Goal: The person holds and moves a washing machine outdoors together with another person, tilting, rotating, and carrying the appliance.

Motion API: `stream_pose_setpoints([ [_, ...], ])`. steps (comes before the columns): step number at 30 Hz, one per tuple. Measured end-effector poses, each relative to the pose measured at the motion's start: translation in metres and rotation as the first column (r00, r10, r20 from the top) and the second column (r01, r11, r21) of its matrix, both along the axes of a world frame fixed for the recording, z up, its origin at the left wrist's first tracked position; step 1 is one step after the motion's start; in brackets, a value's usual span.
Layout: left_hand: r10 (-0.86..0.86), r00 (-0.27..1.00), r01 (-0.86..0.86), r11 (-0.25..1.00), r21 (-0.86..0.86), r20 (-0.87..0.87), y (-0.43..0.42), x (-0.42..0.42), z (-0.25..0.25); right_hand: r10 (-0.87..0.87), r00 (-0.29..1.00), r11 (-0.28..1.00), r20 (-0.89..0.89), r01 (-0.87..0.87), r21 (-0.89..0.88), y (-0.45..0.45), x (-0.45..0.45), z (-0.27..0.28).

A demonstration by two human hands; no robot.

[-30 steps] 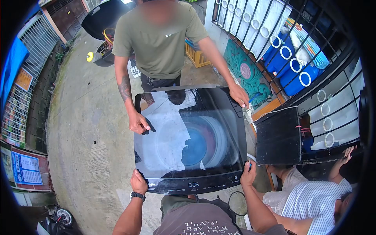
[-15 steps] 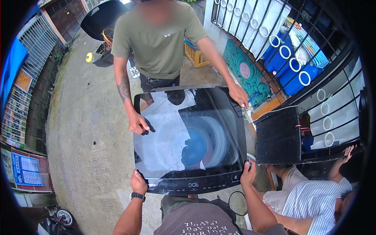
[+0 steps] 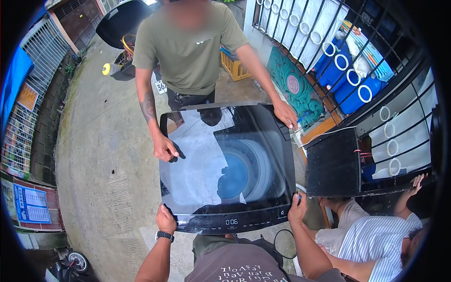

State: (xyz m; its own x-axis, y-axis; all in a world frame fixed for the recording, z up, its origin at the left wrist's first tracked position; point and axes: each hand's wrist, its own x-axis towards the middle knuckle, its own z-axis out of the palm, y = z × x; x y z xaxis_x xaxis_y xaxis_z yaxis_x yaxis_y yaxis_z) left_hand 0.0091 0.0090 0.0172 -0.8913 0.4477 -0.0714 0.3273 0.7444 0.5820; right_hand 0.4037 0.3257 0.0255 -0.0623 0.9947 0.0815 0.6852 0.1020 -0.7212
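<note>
A top-loading washing machine (image 3: 277, 171) stands before me with its dark glass lid down. The round tub shows through the glass, and the front panel's display (image 3: 231, 222) reads 0:06. My left hand (image 3: 166, 219), with a watch on its wrist, is closed round the front left corner. At the front right corner my right hand (image 3: 297, 209) rests against the machine's side, fingers curled round a small blue tool (image 3: 299, 199) with a thin tip; its lower part is hidden. Across from me, a person in a green shirt (image 3: 192, 56) has both hands on the machine's edges.
On the right, a person in a striped shirt (image 3: 376, 244) sits low by a black panel (image 3: 333, 164). Blue drums (image 3: 359, 94) stand behind window bars. A yellow crate (image 3: 235, 67) and an open motorcycle box (image 3: 124, 23) are behind the other person. Concrete ground (image 3: 103, 155) lies left.
</note>
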Motion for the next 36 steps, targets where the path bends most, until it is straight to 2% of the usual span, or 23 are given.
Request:
stream_pose_setpoints([
  [20, -0.004, 1.0, 0.005, 1.0, -0.027, 0.025, -0.003, -0.003, -0.005, -0.001, 1.0, 1.0, 0.007, 0.001, 0.007, 0.0, 0.001, -0.003],
  [26, -0.007, 1.0, 0.007, 1.0, -0.018, 0.002, -0.002, -0.001, -0.004, -0.008, 1.0, 0.999, -0.013, 0.008, -0.04, 0.002, 0.005, -0.008],
  [29, -0.016, 1.0, 0.016, 1.0, -0.006, -0.01, -0.003, -0.001, -0.004, -0.006, 1.0, 0.999, -0.01, 0.006, -0.034, 0.001, 0.005, -0.009],
  [31, -0.019, 1.0, 0.019, 1.0, -0.002, -0.014, -0.002, -0.001, -0.004, -0.013, 1.0, 0.999, 0.021, 0.012, 0.049, 0.0, 0.001, -0.006],
  [36, -0.012, 0.999, 0.013, 0.999, 0.03, -0.034, 0.0, 0.0, -0.001, -0.013, 1.0, 0.999, 0.024, 0.012, 0.04, 0.0, 0.001, -0.005],
])
